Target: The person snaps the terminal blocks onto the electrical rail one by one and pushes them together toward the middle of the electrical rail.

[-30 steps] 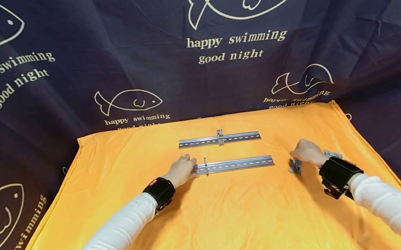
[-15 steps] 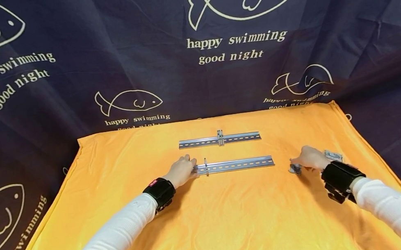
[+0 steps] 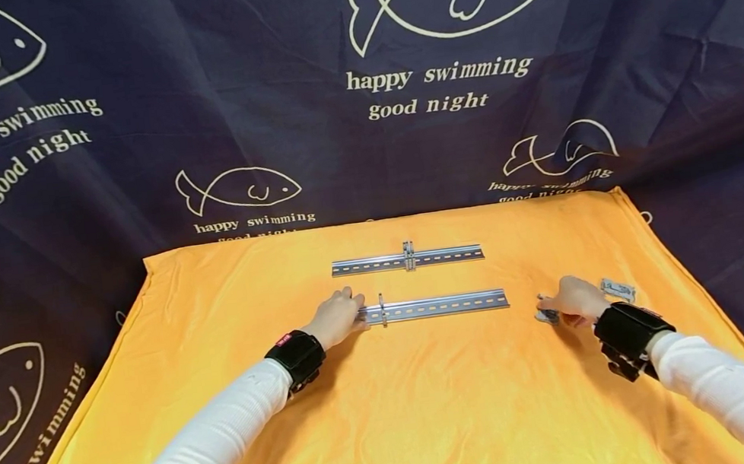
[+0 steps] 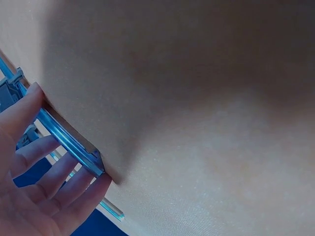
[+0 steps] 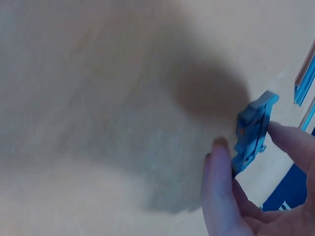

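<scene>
My left hand (image 3: 337,318) grips the left end of the nearer slotted metal DIN rail (image 3: 449,304). In the left wrist view its thumb lies along one edge of that rail (image 4: 69,140) and the fingers along the other. A thin grey terminal block (image 3: 383,309) stands across the rail just right of this hand. To the right of the rail, my right hand (image 3: 579,299) pinches a loose grey terminal block (image 3: 547,315). The right wrist view shows this block (image 5: 255,130) tilted between thumb and fingers, close above the cloth.
Behind the nearer rail lies a second DIN rail (image 3: 453,255) with a few terminal blocks (image 3: 409,256) clipped near its middle. Another loose terminal block (image 3: 618,290) lies right of my right hand. An orange cloth (image 3: 433,401) covers the table, with a dark curtain (image 3: 333,129) behind.
My right hand has lowered slightly and turned, with the terminal block tilting flatter in its fingers. The loose block beyond it shows more fully. My left hand and both rails stay put.
</scene>
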Demonstrator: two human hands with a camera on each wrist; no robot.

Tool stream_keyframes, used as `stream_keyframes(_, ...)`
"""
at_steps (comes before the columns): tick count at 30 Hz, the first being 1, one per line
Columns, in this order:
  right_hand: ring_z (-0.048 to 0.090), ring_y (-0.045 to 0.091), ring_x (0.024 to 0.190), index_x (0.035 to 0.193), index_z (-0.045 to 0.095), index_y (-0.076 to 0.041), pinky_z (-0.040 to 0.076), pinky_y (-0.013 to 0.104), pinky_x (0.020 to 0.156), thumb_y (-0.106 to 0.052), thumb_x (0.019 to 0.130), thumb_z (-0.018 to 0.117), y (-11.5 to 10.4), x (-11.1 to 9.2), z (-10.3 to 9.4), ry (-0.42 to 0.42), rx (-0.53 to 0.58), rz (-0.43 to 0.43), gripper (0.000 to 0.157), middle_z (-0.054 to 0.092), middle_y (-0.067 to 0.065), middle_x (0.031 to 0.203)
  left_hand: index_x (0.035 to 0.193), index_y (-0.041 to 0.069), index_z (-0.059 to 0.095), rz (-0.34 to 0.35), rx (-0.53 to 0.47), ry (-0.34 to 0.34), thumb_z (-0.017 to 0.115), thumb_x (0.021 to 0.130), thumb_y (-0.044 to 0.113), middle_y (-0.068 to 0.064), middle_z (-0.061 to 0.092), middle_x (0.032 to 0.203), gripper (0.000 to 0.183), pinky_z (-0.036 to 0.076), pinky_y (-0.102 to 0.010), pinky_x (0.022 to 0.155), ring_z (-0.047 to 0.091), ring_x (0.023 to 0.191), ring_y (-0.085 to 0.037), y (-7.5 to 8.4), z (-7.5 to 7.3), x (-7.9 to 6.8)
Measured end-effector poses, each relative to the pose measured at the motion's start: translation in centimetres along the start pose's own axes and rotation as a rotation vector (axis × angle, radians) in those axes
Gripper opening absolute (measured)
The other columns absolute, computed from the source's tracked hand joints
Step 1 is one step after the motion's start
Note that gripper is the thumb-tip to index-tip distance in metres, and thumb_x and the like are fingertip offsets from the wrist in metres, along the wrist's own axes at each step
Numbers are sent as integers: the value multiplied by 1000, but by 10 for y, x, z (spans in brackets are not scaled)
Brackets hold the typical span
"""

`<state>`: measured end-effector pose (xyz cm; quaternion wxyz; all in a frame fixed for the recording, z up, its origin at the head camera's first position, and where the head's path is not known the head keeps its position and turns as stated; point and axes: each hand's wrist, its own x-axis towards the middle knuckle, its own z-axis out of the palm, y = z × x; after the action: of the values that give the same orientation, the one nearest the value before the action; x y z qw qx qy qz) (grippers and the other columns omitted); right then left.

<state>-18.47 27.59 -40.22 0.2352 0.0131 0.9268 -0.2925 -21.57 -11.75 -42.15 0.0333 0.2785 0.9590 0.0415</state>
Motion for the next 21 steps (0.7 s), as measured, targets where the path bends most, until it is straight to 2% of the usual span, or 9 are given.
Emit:
stream_keyframes(5, 31, 11, 40, 56, 42, -9, 29, 27, 45, -17, 87, 52, 0, 0, 2, 25, 34, -47, 34, 36, 1, 46, 96, 5, 57, -4, -1, -4, 67, 76, 31, -9, 47, 84, 34, 45, -34, 61, 46, 75, -22, 0, 1, 0)
stream_keyframes(12, 45, 15, 45, 60, 41, -9, 35, 30, 48, -16, 84, 57, -1, 0, 3, 74, 83, -18, 30, 43, 3, 52, 95, 6, 56, -5, 14, -6, 67, 76, 31, -9, 48, 84, 34, 45, -34, 61, 46, 75, -22, -1, 3, 1)
stream_keyframes(17, 54, 18, 50, 71, 51, 3, 46, 34, 52, -10, 81, 60, -3, 1, 5, 135, 112, -44, 18, 52, 9, 61, 94, 6, 56, -3, 22, 1, 68, 75, 32, -9, 48, 84, 34, 45, -34, 61, 46, 75, -22, -1, 2, 2)
stream_keyframes(21, 56, 20, 55, 77, 51, 8, 49, 35, 55, -4, 80, 59, -4, 3, 6, 148, 138, -55, 15, 53, 12, 66, 93, 6, 56, -3, 27, 4, 68, 75, 32, -8, 47, 83, 34, 46, -33, 60, 46, 73, -21, -1, 2, 1)
